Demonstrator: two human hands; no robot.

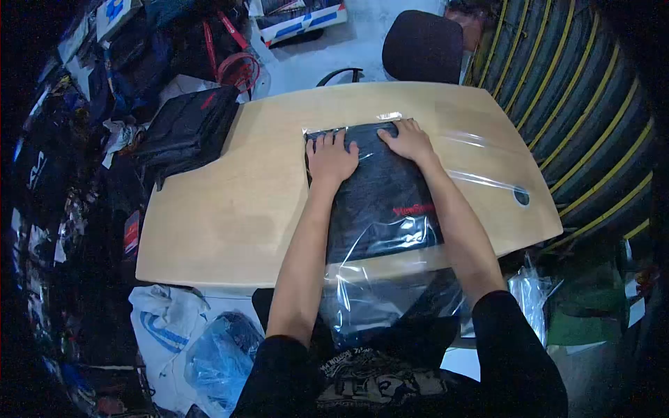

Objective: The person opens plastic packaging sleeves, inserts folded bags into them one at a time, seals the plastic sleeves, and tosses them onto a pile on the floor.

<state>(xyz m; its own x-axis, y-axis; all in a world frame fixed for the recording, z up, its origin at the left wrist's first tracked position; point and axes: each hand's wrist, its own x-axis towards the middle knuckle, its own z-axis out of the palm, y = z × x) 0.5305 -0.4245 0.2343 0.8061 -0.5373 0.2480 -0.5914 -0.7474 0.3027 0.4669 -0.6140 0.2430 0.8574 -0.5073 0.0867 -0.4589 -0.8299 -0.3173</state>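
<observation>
A flat black fabric bag (380, 174) with red lettering lies on the wooden table inside a clear plastic sleeve (355, 296). The sleeve's loose end hangs over the near table edge toward my body. My left hand (332, 157) presses on the bag's far left corner, fingers spread and pointing away from me. On the far right part of the bag rests my right hand (410, 141), its thumb apart from the fingers. Both palms lie flat; neither hand grips anything visible.
Folded black bags (188, 129) are stacked at the table's left end. The table (216, 216) has a round hole at its right. Rows of tyres (578, 104) stand along the right. A dark chair (423, 45) is beyond; a blue plastic bag (223, 359) sits below left.
</observation>
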